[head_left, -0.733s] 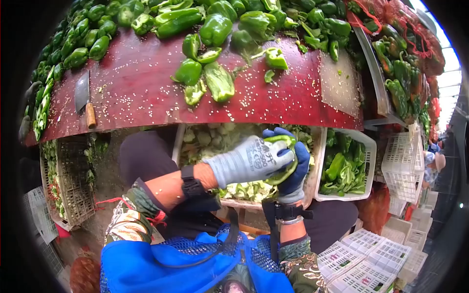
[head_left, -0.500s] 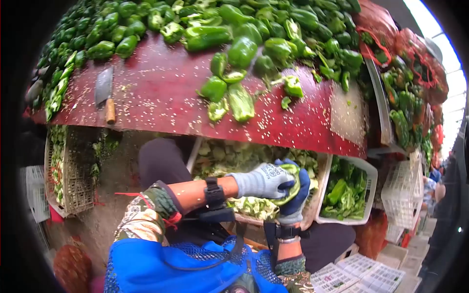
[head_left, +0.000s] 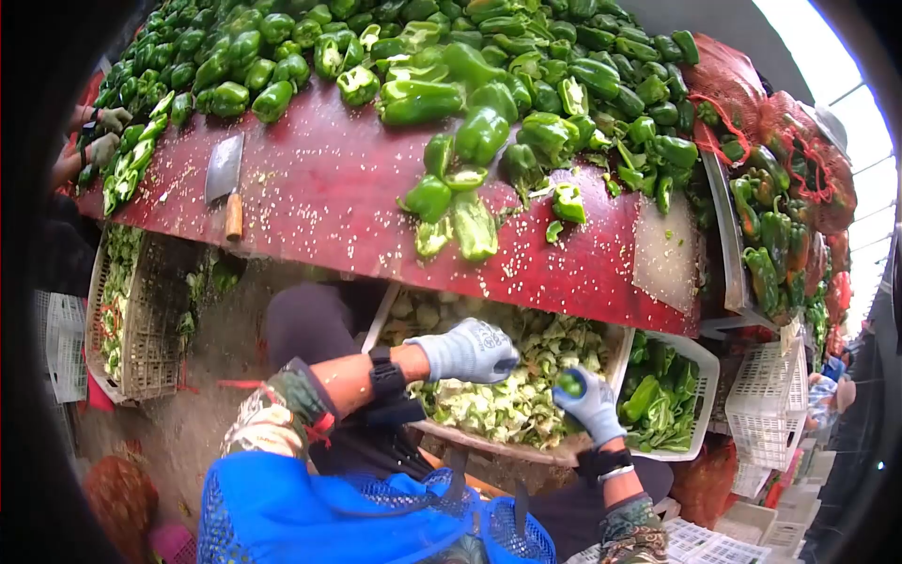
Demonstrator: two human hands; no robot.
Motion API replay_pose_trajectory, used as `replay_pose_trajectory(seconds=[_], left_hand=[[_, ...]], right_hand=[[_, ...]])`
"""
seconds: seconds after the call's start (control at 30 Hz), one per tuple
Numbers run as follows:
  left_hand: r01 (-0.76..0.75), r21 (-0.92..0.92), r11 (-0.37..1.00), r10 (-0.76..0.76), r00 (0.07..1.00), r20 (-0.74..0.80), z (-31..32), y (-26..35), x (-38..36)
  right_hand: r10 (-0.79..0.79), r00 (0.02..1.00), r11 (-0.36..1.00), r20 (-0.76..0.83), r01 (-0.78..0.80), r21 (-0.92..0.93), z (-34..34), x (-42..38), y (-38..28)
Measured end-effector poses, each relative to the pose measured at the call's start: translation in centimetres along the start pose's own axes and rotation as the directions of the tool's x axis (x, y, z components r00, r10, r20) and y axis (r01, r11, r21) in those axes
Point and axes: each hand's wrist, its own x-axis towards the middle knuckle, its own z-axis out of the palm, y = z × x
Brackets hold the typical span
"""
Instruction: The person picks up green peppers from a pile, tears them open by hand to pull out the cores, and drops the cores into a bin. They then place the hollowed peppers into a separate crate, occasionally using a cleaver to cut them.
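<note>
My left hand [head_left: 470, 352], in a grey glove, is closed above a crate of pale pepper scraps [head_left: 489, 414]; whatever its fingers hold, if anything, is hidden. At the right side of the scraps, my right hand [head_left: 590, 406], also gloved, grips a green pepper piece [head_left: 568, 383]. The two hands are apart. Beside my right hand stands a white crate [head_left: 707, 399] with green pepper pieces [head_left: 662, 399]. Cut peppers [head_left: 474, 226] lie on the red table [head_left: 329, 188] beyond my hands.
A cleaver [head_left: 225, 171] with a wooden handle lies on the table. Whole peppers [head_left: 244, 47] are heaped at the back. At the far left, a co-worker's gloved hands [head_left: 101, 148] are near cut peppers. Red net sacks [head_left: 808, 150] and stacked crates [head_left: 766, 385] stand at the right.
My hands have separated. My right hand has moved right and down with a green piece, and my left hand has moved left. The co-worker's hands have come into view.
</note>
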Motion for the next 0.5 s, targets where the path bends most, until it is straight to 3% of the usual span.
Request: replay_pose_trajectory(seconds=[0.03, 0.07, 0.1, 0.13, 0.17, 0.2, 0.23, 0.27, 0.3, 0.33, 0.37, 0.4, 0.43, 0.47, 0.5], left_hand=[[-0.018, -0.049, 0.999, 0.01, 0.986, -0.166, -1.0, -0.4, 0.1], [0.097, 0.062, 0.993, -0.074, 0.952, -0.296, -2.3, -0.7, 0.2], [0.179, 0.097, 0.979, -0.126, 0.907, -0.402, -4.0, -1.3, 0.3], [0.279, 0.122, 0.952, -0.185, 0.849, -0.495, -4.4, -2.3, 0.7], [0.384, 0.14, 0.913, -0.231, 0.767, -0.599, -4.9, -3.3, 1.2], [0.456, 0.161, 0.875, -0.306, 0.78, -0.546, -4.6, -4.6, 1.9], [0.524, 0.187, 0.831, -0.384, 0.783, -0.489, -3.8, -6.1, 2.6], [0.584, 0.22, 0.782, -0.459, 0.777, -0.431, -3.8, -6.7, 3.0], [0.554, 0.161, 0.817, -0.446, 0.783, -0.433, -3.7, -7.0, 3.2], [0.518, 0.103, 0.849, -0.431, 0.792, -0.432, -3.3, -6.8, 3.5], [0.472, 0.048, 0.88, -0.409, 0.806, -0.427, -3.0, -6.4, 3.9], [0.415, -0.125, 0.901, -0.423, 0.779, -0.463, -3.4, -5.2, 4.0], [0.276, -0.226, 0.934, -0.355, 0.782, -0.513, -3.4, -3.9, 3.8], [0.127, -0.376, 0.918, -0.315, 0.808, -0.498, -3.7, -2.4, 3.5], [-0.009, -0.394, 0.919, -0.211, 0.832, -0.513, -3.0, -1.4, 3.6]], right_hand=[[0.03, 0.999, 0.967, 0.028, -0.022, -0.255, 0.0, 0.0, 0.1], [0.209, 0.976, 0.978, -0.064, -0.209, 0.016, -0.6, 0.3, 2.3], [0.188, 0.958, 0.968, -0.217, -0.143, 0.208, -2.2, 0.6, 3.4], [0.133, 0.939, 0.986, -0.316, -0.093, 0.14, -4.2, 0.6, 4.5], [0.086, 0.935, 0.993, -0.344, -0.111, -0.052, -6.6, 0.5, 6.5], [0.187, 0.94, 0.93, -0.285, -0.263, -0.257, -8.6, 0.4, 9.5], [0.25, 0.922, 0.746, -0.294, -0.377, -0.549, -10.5, 0.0, 9.4], [0.186, 0.92, 0.75, -0.345, -0.359, -0.555, -11.2, 0.2, 9.6], [0.123, 0.911, 0.753, -0.394, -0.344, -0.561, -11.6, 0.6, 9.9], [0.17, 0.917, 0.918, -0.362, -0.281, -0.279, -11.4, 1.7, 10.3], [0.148, 0.929, 0.989, -0.338, -0.147, 0.03, -10.0, 3.0, 7.7], [0.201, 0.96, 0.863, -0.193, -0.081, 0.499, -8.8, 4.3, 2.8], [0.227, 0.973, 0.6, -0.044, -0.104, 0.793, -7.1, 5.1, -1.3], [0.134, 0.985, 0.256, 0.111, -0.143, 0.956, -4.5, 5.8, -4.7], [-0.063, 0.97, -0.094, 0.233, -0.238, 0.967, -1.9, 6.5, -6.9]])
